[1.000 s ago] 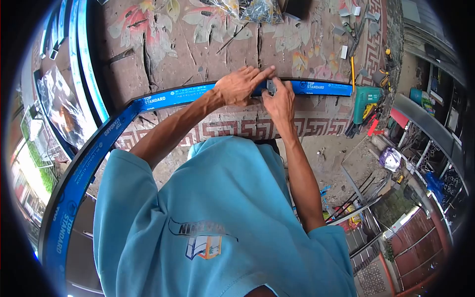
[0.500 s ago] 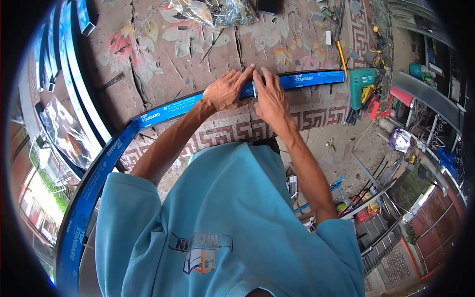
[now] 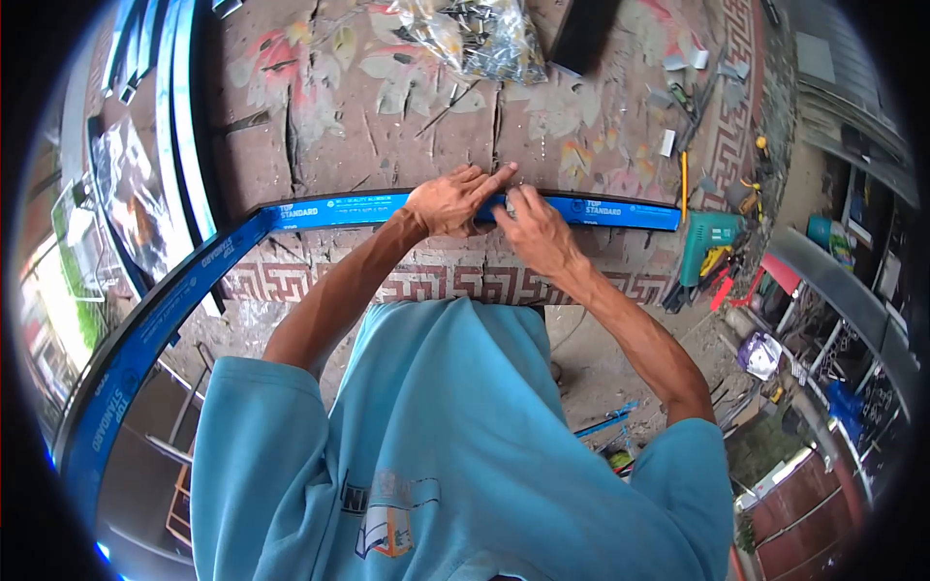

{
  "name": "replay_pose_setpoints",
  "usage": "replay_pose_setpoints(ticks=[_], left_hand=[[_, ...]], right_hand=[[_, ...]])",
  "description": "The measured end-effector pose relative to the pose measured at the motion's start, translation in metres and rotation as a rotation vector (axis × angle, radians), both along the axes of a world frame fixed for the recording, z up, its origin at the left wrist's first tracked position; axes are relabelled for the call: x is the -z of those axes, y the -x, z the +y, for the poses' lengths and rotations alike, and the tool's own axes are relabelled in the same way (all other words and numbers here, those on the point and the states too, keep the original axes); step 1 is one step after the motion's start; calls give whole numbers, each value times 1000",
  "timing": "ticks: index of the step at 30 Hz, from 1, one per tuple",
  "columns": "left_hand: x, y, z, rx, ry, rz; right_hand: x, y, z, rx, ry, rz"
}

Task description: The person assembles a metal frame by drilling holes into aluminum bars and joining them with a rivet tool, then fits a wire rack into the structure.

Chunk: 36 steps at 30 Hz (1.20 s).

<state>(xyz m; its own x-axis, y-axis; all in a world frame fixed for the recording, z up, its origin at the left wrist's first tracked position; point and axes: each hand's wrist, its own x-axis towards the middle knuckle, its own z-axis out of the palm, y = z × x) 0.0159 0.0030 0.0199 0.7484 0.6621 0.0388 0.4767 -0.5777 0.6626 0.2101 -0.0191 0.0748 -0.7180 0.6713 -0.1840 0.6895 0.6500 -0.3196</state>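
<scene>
A long profile covered in blue film [image 3: 358, 210] lies across the worktable, with "TOP STANDARD" printed on it; it bends at a corner on the left and runs down toward the bottom left. My left hand [image 3: 448, 201] presses on the profile, its fingers wrapped over it and the index finger pointing right. Close beside it, my right hand [image 3: 536, 230] has its fingers curled together at the profile's near edge. Whatever lies between its fingertips is too small or hidden to make out.
The patterned tabletop [image 3: 387, 145] bears a plastic bag of small metal parts [image 3: 475, 39], a dark bar [image 3: 584, 37], a yellow pencil [image 3: 684, 187] and a green power tool [image 3: 709, 242]. More blue-and-white profiles [image 3: 181, 116] lie at the left.
The view has shifted, so the table and profile sit lower in the frame. My right hand's fingers, stretched along the profile before, are now curled, and the hand sits slightly farther from my left.
</scene>
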Motion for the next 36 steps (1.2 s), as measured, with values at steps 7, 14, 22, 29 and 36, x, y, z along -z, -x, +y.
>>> replay_pose_setpoints(ticks=[7,14,22,29,36], left_hand=[[5,2,-2,-8,-58,35],[7,3,0,102,-125,55],[6,2,3,119,-157,64],[11,0,0,56,-155,9],[11,0,0,33,-222,-61]], right_hand=[[-87,0,29,165,80,213],[-41,-30,134,462,-123,1],[57,78,211,273,-478,176],[41,57,217,475,-151,468],[18,44,181,791,-200,568]])
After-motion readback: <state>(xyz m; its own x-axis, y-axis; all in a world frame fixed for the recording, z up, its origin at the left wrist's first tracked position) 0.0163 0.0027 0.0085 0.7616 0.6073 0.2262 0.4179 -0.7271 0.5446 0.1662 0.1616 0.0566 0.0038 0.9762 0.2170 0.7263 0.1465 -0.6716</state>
